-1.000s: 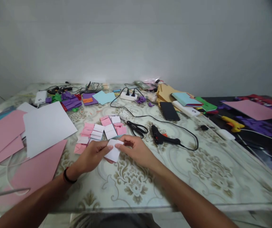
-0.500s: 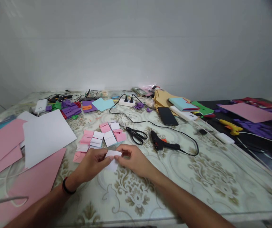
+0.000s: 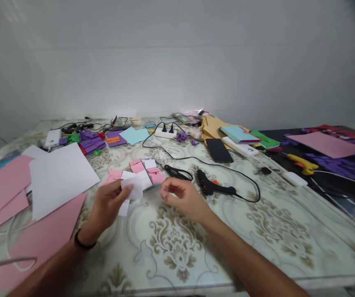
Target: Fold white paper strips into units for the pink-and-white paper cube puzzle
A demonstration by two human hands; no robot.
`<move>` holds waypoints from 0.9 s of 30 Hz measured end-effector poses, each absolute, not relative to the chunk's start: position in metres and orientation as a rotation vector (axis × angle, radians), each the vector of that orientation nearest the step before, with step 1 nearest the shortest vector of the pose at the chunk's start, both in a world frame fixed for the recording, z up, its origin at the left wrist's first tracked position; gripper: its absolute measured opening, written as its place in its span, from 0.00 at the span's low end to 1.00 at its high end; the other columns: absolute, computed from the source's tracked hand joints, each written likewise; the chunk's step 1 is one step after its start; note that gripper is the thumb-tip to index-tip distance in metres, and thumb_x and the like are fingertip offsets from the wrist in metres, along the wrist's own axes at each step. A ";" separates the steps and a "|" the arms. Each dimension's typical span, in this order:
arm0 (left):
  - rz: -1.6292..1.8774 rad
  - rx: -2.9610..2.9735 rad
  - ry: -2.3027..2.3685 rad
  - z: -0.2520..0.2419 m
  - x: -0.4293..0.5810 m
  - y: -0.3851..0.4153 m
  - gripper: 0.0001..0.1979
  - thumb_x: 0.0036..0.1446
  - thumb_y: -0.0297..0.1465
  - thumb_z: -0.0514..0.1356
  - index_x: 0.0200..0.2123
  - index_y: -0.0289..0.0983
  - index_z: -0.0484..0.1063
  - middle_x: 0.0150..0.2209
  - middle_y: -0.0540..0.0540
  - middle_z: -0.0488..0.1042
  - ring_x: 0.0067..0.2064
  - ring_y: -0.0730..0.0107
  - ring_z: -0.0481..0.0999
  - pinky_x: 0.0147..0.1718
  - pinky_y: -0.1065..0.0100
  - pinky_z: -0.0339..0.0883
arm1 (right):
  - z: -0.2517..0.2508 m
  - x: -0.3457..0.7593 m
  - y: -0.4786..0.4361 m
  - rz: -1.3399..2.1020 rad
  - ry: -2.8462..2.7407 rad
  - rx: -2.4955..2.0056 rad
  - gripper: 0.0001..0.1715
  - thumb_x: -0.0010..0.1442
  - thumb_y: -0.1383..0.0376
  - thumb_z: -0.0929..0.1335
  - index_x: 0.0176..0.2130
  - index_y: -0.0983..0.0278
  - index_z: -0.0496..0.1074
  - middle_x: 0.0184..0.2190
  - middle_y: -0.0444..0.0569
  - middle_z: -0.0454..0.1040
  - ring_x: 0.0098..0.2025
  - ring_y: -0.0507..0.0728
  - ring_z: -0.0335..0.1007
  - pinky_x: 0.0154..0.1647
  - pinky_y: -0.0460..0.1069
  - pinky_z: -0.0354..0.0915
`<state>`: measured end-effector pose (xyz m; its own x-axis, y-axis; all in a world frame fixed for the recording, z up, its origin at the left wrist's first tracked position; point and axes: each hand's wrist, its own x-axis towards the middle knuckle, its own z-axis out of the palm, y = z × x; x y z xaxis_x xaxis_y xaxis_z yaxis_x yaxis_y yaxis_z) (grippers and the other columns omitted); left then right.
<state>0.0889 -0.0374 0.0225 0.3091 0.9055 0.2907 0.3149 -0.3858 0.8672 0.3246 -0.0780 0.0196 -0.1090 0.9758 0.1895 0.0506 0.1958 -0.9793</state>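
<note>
My left hand (image 3: 107, 206) pinches a small piece of white paper (image 3: 136, 187) between thumb and fingers. Below it a second bit of white paper (image 3: 124, 208) shows; whether it lies on the table or hangs from the hand I cannot tell. To the right, apart from the paper, my right hand (image 3: 182, 198) has its fingers curled in to the thumb, with nothing visible in them. Just behind the hands are folded pink and white paper pieces (image 3: 138, 166), partly covered by my left hand. Black-handled scissors (image 3: 179, 173) lie behind my right hand.
A black glue gun (image 3: 214, 185) with its cord lies on the right, near a black phone (image 3: 219, 150). White sheets (image 3: 62, 177) and pink sheets (image 3: 47, 243) spread on the left. A power strip (image 3: 165, 133) sits behind; a yellow glue gun (image 3: 303, 163) lies far right.
My hands have come apart: the left moved left with the white paper, now turned up flat, and the right let go of it and shifted slightly right.
</note>
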 end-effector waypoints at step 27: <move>0.700 1.648 0.874 0.014 0.106 -0.052 0.09 0.63 0.36 0.60 0.32 0.37 0.73 0.32 0.48 0.77 0.34 0.67 0.74 0.35 0.68 0.68 | 0.011 0.309 -0.082 1.395 -1.222 -1.112 0.25 0.53 0.46 0.78 0.32 0.64 0.74 0.24 0.40 0.69 0.23 0.49 0.65 0.26 0.46 0.65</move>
